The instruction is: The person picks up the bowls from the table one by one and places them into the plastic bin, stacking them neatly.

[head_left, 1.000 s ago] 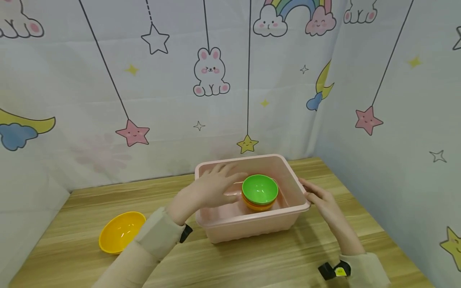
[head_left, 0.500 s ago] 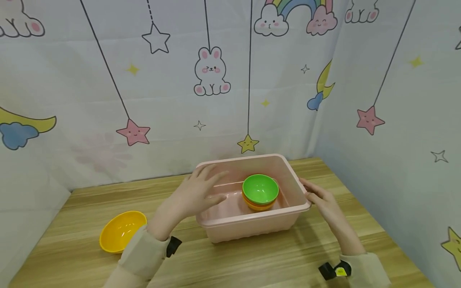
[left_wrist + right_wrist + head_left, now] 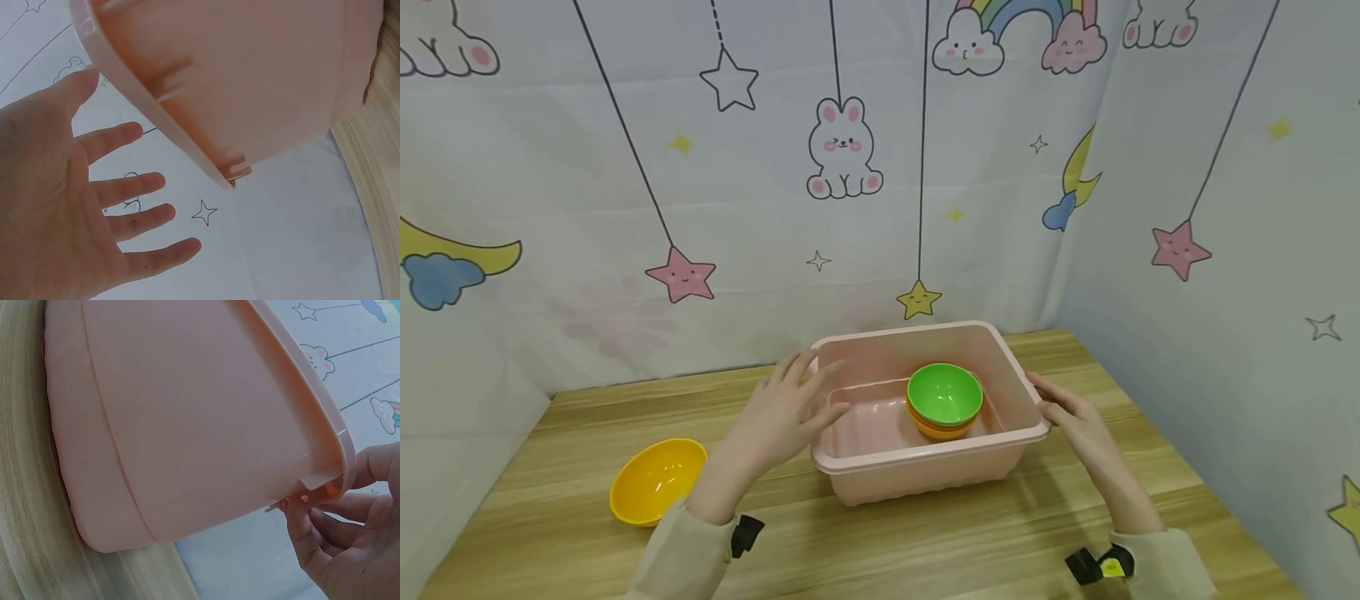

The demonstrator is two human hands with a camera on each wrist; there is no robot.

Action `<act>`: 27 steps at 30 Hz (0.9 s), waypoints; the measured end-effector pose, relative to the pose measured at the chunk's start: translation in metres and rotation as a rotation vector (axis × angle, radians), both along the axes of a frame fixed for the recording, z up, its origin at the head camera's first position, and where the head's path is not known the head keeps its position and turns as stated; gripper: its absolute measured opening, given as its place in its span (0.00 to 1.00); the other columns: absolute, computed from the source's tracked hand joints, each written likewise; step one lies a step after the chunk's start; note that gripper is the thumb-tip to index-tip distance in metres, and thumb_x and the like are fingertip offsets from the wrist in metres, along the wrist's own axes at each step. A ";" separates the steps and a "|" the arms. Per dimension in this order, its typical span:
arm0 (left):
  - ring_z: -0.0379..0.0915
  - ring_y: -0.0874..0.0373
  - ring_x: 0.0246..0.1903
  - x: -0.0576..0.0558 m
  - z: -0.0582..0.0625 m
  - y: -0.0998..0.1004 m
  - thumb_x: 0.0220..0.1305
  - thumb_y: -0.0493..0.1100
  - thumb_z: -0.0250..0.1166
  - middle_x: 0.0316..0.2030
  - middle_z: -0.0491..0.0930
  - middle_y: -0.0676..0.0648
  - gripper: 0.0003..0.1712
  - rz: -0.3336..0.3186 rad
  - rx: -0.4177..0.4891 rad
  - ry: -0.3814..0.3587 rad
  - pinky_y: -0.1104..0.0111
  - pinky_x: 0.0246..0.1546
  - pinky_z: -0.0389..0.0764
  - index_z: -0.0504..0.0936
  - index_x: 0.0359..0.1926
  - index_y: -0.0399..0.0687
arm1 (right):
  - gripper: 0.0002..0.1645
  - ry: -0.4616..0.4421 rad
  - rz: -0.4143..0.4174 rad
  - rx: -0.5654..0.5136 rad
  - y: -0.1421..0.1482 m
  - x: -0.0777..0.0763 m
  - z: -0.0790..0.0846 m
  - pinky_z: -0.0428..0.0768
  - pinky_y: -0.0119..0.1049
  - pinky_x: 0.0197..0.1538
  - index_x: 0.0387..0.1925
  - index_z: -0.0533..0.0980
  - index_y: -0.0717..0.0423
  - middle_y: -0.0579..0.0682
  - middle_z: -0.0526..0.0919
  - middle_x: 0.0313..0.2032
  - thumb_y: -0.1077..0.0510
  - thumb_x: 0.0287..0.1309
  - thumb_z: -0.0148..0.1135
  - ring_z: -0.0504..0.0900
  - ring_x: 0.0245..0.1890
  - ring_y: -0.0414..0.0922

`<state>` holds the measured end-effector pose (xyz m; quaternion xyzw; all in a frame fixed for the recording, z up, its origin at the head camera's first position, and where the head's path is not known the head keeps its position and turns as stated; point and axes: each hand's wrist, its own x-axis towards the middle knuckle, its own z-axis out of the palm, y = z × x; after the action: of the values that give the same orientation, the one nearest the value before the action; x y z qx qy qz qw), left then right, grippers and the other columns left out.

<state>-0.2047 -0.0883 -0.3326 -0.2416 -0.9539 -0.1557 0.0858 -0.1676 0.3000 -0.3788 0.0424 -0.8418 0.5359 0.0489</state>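
Observation:
A pink plastic bin (image 3: 925,482) stands on the table. Inside it, right of the middle, a green bowl (image 3: 945,394) sits on top of orange bowling (image 3: 936,431), mostly hidden beneath it. My right hand (image 3: 1078,425) grips the bin's right rim; in the right wrist view its fingers (image 3: 302,534) curl under the lip. At the bin's left end, my left hand (image 3: 775,421) is held with fingers spread. The left wrist view shows its thumb close to the rim, perhaps touching, and the other fingers (image 3: 153,259) apart from it.
A yellow bowl (image 3: 658,482) rests tilted on the wooden table (image 3: 887,550), left of the bin and beside my left forearm. Behind the bin hangs a printed cloth (image 3: 760,208), and another cloth wall runs along the right side.
My left hand has drawn back leftward from above the bin's inside to its left rim. The right hand keeps its grip, and the bin and bowls have not moved.

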 end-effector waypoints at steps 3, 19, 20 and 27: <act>0.47 0.35 0.72 0.000 -0.004 -0.004 0.67 0.65 0.52 0.73 0.54 0.39 0.35 0.019 0.018 -0.003 0.32 0.62 0.57 0.61 0.71 0.62 | 0.29 -0.009 -0.011 0.007 0.000 0.000 0.001 0.68 0.19 0.51 0.71 0.61 0.53 0.60 0.68 0.66 0.53 0.72 0.46 0.67 0.51 0.18; 0.47 0.36 0.72 0.007 -0.031 -0.028 0.68 0.62 0.52 0.72 0.54 0.36 0.34 0.134 0.058 0.083 0.33 0.62 0.57 0.63 0.70 0.55 | 0.28 0.023 0.000 -0.001 0.000 0.000 -0.002 0.69 0.20 0.51 0.70 0.61 0.56 0.63 0.69 0.66 0.54 0.72 0.46 0.69 0.50 0.18; 0.47 0.36 0.72 0.008 -0.033 -0.030 0.68 0.62 0.53 0.72 0.54 0.36 0.34 0.146 0.055 0.088 0.33 0.62 0.57 0.63 0.70 0.55 | 0.28 0.023 0.000 -0.001 0.000 0.000 -0.002 0.69 0.20 0.51 0.70 0.61 0.56 0.63 0.69 0.65 0.54 0.72 0.46 0.69 0.50 0.18; 0.49 0.34 0.70 0.011 -0.044 -0.042 0.68 0.60 0.54 0.71 0.56 0.35 0.34 0.195 0.040 0.122 0.34 0.63 0.57 0.64 0.70 0.53 | 0.28 0.022 -0.007 0.011 -0.001 0.001 -0.002 0.70 0.21 0.51 0.70 0.61 0.55 0.62 0.70 0.65 0.54 0.72 0.46 0.71 0.50 0.20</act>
<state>-0.1940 -0.1298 -0.3767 -0.1551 -0.9626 -0.1506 0.1632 -0.1668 0.2991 -0.3809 0.0455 -0.8444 0.5304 0.0599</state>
